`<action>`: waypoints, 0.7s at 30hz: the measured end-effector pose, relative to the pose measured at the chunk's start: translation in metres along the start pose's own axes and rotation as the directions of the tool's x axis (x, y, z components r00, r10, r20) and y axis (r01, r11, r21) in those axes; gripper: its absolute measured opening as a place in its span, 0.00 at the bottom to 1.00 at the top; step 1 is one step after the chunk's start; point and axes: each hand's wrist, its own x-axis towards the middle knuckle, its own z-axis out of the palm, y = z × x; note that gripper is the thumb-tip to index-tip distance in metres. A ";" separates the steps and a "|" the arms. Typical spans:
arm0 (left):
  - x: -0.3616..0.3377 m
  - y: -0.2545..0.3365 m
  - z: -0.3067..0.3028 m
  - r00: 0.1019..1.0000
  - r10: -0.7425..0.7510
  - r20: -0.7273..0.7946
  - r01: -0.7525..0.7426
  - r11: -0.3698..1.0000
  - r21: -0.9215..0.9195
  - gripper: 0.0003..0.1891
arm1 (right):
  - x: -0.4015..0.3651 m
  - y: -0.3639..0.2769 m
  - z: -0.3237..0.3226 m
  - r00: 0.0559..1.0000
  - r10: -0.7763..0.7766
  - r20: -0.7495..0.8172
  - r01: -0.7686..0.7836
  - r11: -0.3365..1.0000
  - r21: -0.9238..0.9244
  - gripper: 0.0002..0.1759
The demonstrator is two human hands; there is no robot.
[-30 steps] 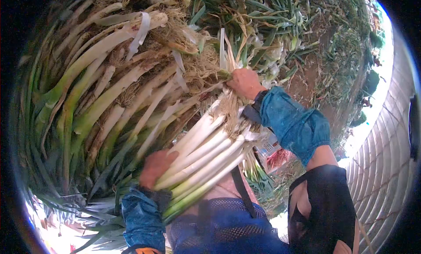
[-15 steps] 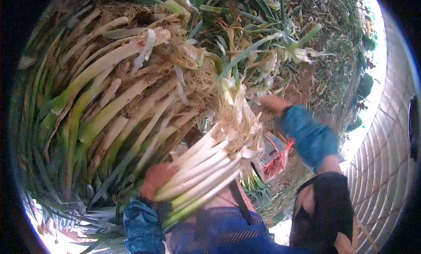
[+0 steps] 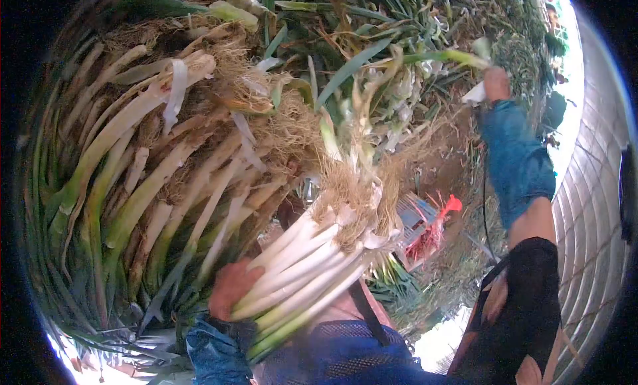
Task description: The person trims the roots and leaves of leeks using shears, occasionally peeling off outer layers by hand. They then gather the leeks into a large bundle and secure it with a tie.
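Note:
Several cleaned leeks (image 3: 299, 265), white stalks with brown roots, lie in a bunch across my lap. My left hand (image 3: 232, 288) is wrapped round their green lower ends. At the upper right, my right hand (image 3: 496, 85) is stretched away from the bunch, its fingers closed near the end of a pale green leaf (image 3: 452, 56). Whether it grips the leaf is blurred. Blue sleeves cover both forearms. Left of the bunch lies a large pile of uncleaned leeks (image 3: 146, 199) with soil on stalks and roots.
Red ties (image 3: 425, 242) lie on a small crate-like object right of the bunch. Stripped leaves (image 3: 399, 19) cover the ground ahead. More green leeks (image 3: 392, 275) show below the ties. A ribbed translucent sheet (image 3: 595, 186) stands at the far right.
My right hand has moved from beside the leek roots outward to the upper right. My left hand still holds the bunch. The view has shifted slightly, with the pile further left.

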 end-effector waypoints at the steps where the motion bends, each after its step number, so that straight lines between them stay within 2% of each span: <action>1: -0.002 0.001 0.001 1.000 0.003 0.003 -0.003 1.000 0.018 0.28 | -0.004 0.011 -0.014 0.998 -0.008 0.058 -0.001 0.988 0.155 0.13; 2: -0.003 0.001 0.002 1.000 0.006 -0.002 -0.006 0.999 0.034 0.27 | -0.008 0.015 -0.025 0.994 -0.025 0.104 -0.008 0.951 0.309 0.15; 3: -0.002 0.000 0.005 1.000 -0.015 0.014 0.014 0.997 0.073 0.27 | -0.030 -0.007 -0.025 0.950 -0.289 0.120 0.228 0.902 0.367 0.18; 4: 0.005 -0.002 0.009 0.999 -0.037 0.021 0.034 0.993 0.111 0.27 | -0.058 -0.052 -0.031 0.839 -0.533 0.111 0.446 0.789 0.423 0.22; 5: 0.009 -0.003 0.011 0.998 -0.063 0.027 0.059 0.988 0.145 0.27 | -0.080 -0.107 -0.058 0.772 -0.539 0.338 0.179 0.693 0.699 0.22; 6: 0.008 -0.002 0.009 0.998 -0.050 0.032 0.046 0.992 0.120 0.27 | -0.096 -0.159 -0.083 0.597 -0.598 0.535 -0.111 0.598 0.794 0.26; 7: 0.007 -0.001 0.007 0.998 -0.038 0.041 0.034 0.995 0.095 0.27 | -0.111 -0.211 -0.107 0.378 -0.614 0.693 -0.419 0.554 0.719 0.31; 8: 0.008 -0.001 0.006 0.998 -0.027 0.052 0.023 0.997 0.073 0.27 | -0.132 -0.247 -0.095 0.442 -0.836 0.326 -0.002 0.362 0.932 0.27; 9: 0.009 -0.003 0.009 0.998 -0.030 0.048 0.025 0.994 0.103 0.27 | -0.153 -0.283 -0.083 0.423 -0.900 -0.103 0.428 0.099 0.898 0.22; 11: 0.010 -0.009 0.013 0.999 -0.030 0.045 0.022 0.985 0.170 0.27 | -0.153 -0.322 -0.077 0.528 -0.807 0.265 0.440 0.527 0.727 0.13; 12: 0.010 -0.005 0.011 0.998 -0.033 0.055 0.025 0.991 0.133 0.27 | -0.137 -0.315 -0.083 0.605 -0.689 0.399 0.359 0.683 0.636 0.15; 13: 0.008 0.002 0.004 0.997 -0.032 0.064 0.025 0.995 0.097 0.27 | -0.129 -0.301 -0.055 0.528 -0.845 0.087 0.674 0.479 0.563 0.21; 14: 0.008 0.006 0.001 0.997 -0.029 0.069 0.025 0.998 0.051 0.27 | -0.127 -0.304 -0.040 0.633 -0.770 0.081 0.586 0.545 0.599 0.21; 16: 0.017 -0.010 0.011 0.994 0.095 0.062 -0.102 0.986 0.129 0.28 | -0.129 -0.307 -0.015 0.812 -0.577 0.090 0.380 0.639 0.669 0.22; 17: 0.018 -0.018 0.014 0.987 0.148 0.055 -0.156 0.973 0.171 0.28 | -0.127 -0.306 -0.005 0.806 -0.592 0.006 0.445 0.612 0.654 0.19; 20: 0.019 -0.019 0.016 0.982 0.188 -0.016 -0.185 0.975 0.123 0.27 | -0.108 -0.290 -0.014 0.848 -0.512 0.137 0.371 0.758 0.537 0.13; 21: 0.015 -0.010 0.012 0.993 0.117 0.018 -0.118 0.984 0.134 0.27 | -0.097 -0.265 0.016 0.865 -0.492 -0.103 0.481 0.751 0.452 0.11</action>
